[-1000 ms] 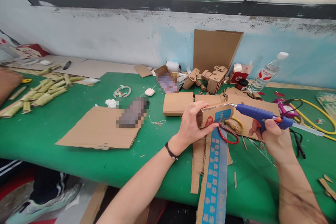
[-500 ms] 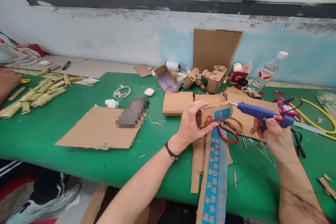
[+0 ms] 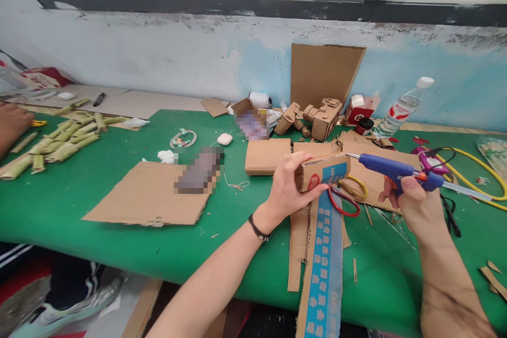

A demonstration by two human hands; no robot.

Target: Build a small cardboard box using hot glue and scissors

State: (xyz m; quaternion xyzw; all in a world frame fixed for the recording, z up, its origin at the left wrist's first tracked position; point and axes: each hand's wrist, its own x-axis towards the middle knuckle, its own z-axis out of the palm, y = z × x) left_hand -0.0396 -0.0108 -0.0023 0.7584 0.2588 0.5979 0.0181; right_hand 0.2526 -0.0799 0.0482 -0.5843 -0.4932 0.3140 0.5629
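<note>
Near the middle of the table my left hand [image 3: 291, 182] grips a small cardboard box [image 3: 335, 168] with blue and red print, thumb in front and fingers over its top. A blue glue gun [image 3: 386, 168] is in my right hand [image 3: 412, 198], fingers wrapped round its handle. Its metal nozzle touches or nearly touches the box's upper right corner; I cannot tell which. Below the box, a long cardboard strip [image 3: 322, 264] with blue print runs toward me. Scissors with red and yellow handles [image 3: 344, 206] lie just behind it, their blades hidden.
A cardboard sheet [image 3: 146, 195] and a flat cardboard box [image 3: 267, 157] lie to the left. Behind stand a cardboard camera model [image 3: 327, 119] and a water bottle [image 3: 402, 108]. A yellow cable [image 3: 481, 163] curves at right. Another person's hand [image 3: 13, 124] is beside green stalk pieces [image 3: 71, 137].
Almost nothing differs. Both hands keep their hold, and the glue gun's nozzle stays at the box's corner; the whole view has shifted very slightly.
</note>
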